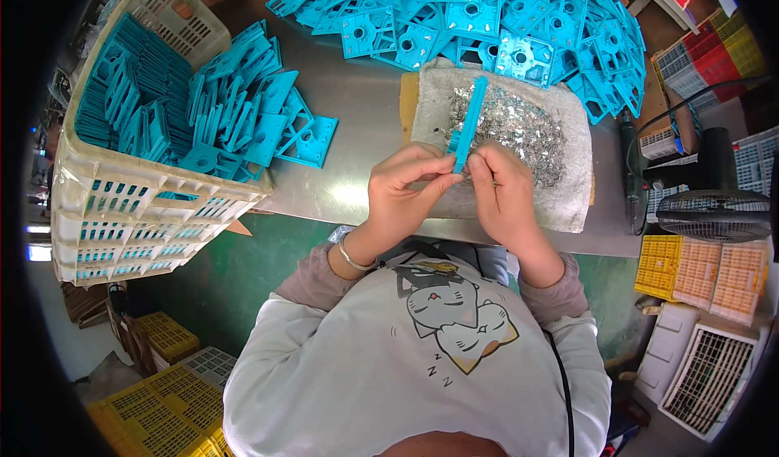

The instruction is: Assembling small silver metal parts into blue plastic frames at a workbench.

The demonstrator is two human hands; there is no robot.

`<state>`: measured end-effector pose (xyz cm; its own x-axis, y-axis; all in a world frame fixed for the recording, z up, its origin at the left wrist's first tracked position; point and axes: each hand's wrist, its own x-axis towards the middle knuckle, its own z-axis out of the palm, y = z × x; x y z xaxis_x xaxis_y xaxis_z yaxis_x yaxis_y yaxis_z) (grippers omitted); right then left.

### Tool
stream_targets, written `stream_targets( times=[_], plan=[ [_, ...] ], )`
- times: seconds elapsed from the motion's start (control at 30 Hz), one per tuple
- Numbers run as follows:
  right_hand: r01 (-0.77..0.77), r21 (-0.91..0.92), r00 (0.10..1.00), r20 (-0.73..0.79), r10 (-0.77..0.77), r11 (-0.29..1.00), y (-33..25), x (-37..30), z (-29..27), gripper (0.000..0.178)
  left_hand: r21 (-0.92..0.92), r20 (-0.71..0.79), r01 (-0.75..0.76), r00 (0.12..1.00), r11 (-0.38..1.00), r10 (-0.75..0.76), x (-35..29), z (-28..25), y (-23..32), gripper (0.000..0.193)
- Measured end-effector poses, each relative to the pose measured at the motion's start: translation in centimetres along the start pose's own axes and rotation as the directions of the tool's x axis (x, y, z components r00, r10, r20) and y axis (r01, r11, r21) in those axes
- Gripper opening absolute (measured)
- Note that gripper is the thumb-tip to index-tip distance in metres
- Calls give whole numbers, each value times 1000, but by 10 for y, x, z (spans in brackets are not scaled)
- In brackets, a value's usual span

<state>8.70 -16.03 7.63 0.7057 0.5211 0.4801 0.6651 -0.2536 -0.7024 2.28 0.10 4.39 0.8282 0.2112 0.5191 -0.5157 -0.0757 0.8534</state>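
Observation:
A turquoise plastic frame part (469, 120) stands edge-on between my two hands, above the front of a pale cloth (560, 210). My left hand (403, 185) pinches its lower end between thumb and fingers. Close against the same end, my right hand (505, 188) has its fingertips pressed together; whatever small thing they hold is hidden. Behind the part, a heap of small shiny metal pieces (523, 137) is spread over the cloth.
A big pile of turquoise frame parts (519, 55) covers the back of the metal table (337, 177). At left, a cream plastic crate (154, 183) is full of similar parts. A corded tool (630, 173) lies by the table's right edge, near a black fan (714, 214).

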Motion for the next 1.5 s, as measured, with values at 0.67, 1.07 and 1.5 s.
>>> stream_targets(
  times=[0.67,1.07,1.5],
  plan=[
    [30,-131,1000,0,-31,991,-2,-1,4,9,-121,-51,190,979,974,-197,-5,5,1,49],
    [110,19,985,-134,-106,994,-3,4,2,12,-307,-21,321,939,896,-344,0,2,2,68],
    [135,-326,983,-73,-168,936,13,-1,-28,32,-837,224,526,583,153,-781,13,-26,-1,27]
  ],
)
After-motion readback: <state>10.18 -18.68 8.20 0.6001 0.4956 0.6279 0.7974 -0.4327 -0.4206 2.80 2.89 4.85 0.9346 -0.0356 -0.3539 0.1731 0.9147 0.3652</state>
